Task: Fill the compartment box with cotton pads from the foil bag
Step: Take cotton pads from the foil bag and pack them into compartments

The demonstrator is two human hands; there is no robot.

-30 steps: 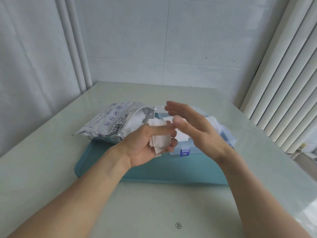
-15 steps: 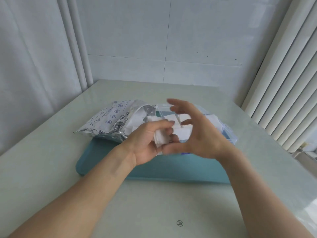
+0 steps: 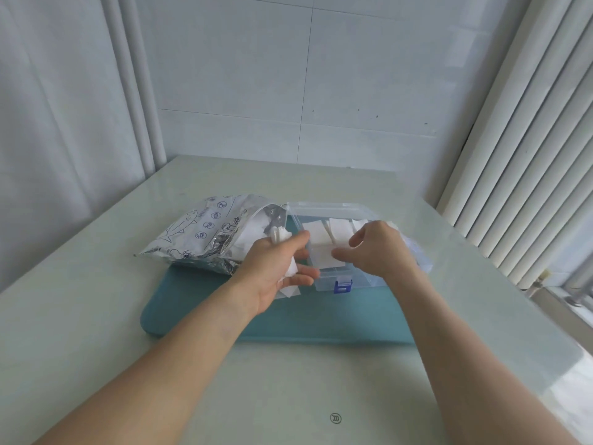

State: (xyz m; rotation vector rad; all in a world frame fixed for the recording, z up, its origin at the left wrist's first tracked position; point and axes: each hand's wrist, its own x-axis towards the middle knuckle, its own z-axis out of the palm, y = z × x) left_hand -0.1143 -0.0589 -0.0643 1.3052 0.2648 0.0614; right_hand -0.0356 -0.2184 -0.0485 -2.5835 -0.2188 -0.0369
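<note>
Left hand [image 3: 276, 271] grips spare cotton pads [image 3: 290, 274]; right hand [image 3: 375, 248] pinches one pad [image 3: 322, 255] over the compartment box [image 3: 324, 282].

The foil bag [image 3: 205, 239] carries dark blue print: a line drawing of a fish, a row of small round icons and some lines of characters, all too small and creased to read. Near the front edge of the worktop [image 3: 96, 316] sits a small round logo mark [image 3: 335, 418], not legible as letters
</note>
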